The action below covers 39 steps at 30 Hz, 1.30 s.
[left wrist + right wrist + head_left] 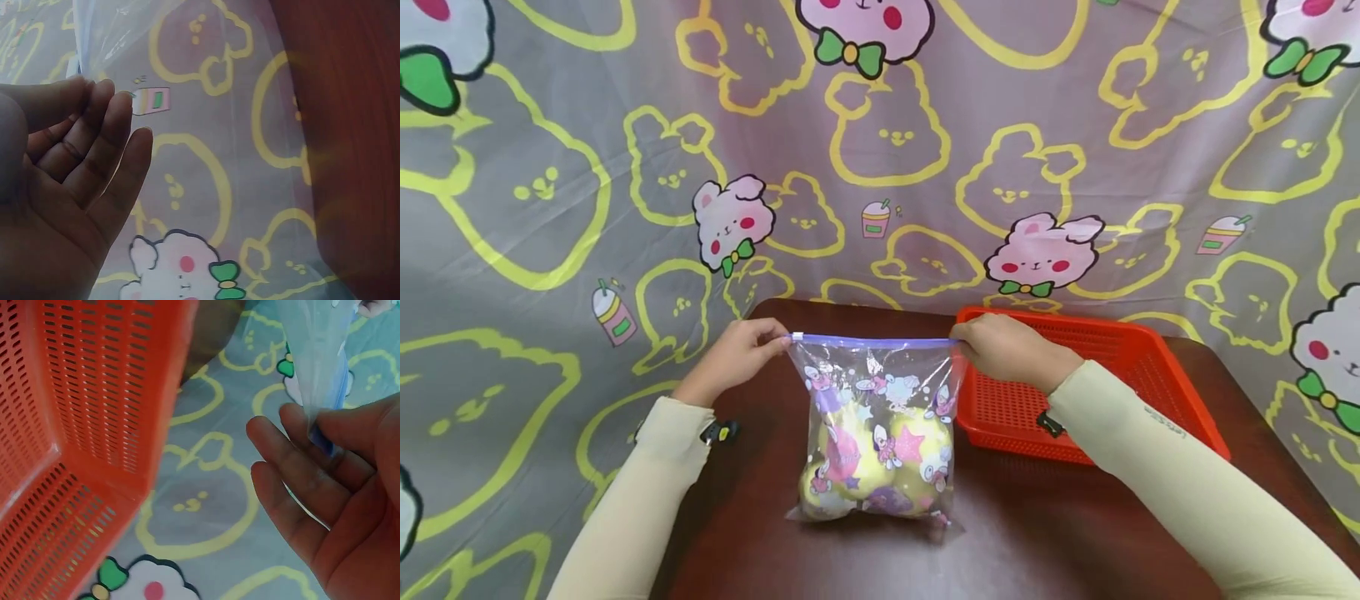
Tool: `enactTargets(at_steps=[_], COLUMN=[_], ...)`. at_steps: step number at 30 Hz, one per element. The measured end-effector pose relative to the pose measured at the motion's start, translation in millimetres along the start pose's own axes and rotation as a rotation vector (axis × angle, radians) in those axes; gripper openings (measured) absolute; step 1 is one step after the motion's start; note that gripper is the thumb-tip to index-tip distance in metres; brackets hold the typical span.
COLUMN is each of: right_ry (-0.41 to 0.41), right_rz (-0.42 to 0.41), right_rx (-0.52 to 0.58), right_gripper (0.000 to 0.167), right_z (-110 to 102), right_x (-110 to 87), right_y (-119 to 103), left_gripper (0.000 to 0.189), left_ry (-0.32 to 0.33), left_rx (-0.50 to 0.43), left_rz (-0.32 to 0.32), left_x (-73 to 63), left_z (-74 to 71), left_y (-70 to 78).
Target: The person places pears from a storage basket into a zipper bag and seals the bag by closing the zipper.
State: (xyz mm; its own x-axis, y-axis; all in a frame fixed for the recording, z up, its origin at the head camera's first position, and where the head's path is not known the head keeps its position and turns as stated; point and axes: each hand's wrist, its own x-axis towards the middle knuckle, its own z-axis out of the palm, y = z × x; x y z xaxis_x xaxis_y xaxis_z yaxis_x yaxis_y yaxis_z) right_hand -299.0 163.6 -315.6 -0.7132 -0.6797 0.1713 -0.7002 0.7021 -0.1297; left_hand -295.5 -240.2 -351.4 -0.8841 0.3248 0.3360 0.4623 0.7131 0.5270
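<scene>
A clear zip bag (880, 367) printed with pink and purple cartoon figures stands upright between both hands, its purple zip edge stretched level at the top. Several round yellow items (868, 454) bulge in its lower half, partly hidden by the print. My left hand (747, 348) pinches the left top corner, right by the white slider (798, 337). The right hand (1011, 348) pinches the opposite top corner; in the right wrist view, thumb and fingers (325, 428) meet on the blue zip end.
A red perforated plastic basket (1075, 450) stands on the dark brown table (1015, 533), right of the bag and partly under the right forearm. Behind and at both sides hangs a grey cloth (917, 250) with cartoon rabbits and yellow outlines.
</scene>
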Motion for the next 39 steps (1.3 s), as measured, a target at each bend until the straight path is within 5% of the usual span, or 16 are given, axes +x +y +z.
enactTargets(at_steps=[8,14,24,31,34,39], right_ry=[0.033,-0.038,-0.097,-0.057,0.036,0.249], right_rz=[0.075,0.121,0.163,0.114,0.07,-0.02], right_rx=[0.089,0.141,0.088,0.048,0.037,0.065], right_gripper=[0.017,0.021,0.037,0.052,0.055,0.051], right_z=[24.7,39.1,34.0,33.2,36.4,48.9], right_x=[10.9,13.0,4.9,-11.2,-19.9,-30.1], right_y=[19.2,24.8,16.4,0.9,-16.0,-52.5], left_gripper=[0.011,0.01,0.012,0.049,0.054,0.051], left_ry=[0.001,0.01,0.019,0.046,0.092,0.149], left_rx=[0.007,-0.006,-0.006,0.021,0.112,0.221], left_rz=[-0.002,-0.02,-0.075,-0.08,-0.025,0.153], left_x=[17.7,19.6,19.0,-7.5,-27.2,-54.5], left_z=[15.0,25.0,31.3,38.8,49.0,68.8], left_y=[-17.2,-24.8,-32.8,-23.4,-9.4,22.9])
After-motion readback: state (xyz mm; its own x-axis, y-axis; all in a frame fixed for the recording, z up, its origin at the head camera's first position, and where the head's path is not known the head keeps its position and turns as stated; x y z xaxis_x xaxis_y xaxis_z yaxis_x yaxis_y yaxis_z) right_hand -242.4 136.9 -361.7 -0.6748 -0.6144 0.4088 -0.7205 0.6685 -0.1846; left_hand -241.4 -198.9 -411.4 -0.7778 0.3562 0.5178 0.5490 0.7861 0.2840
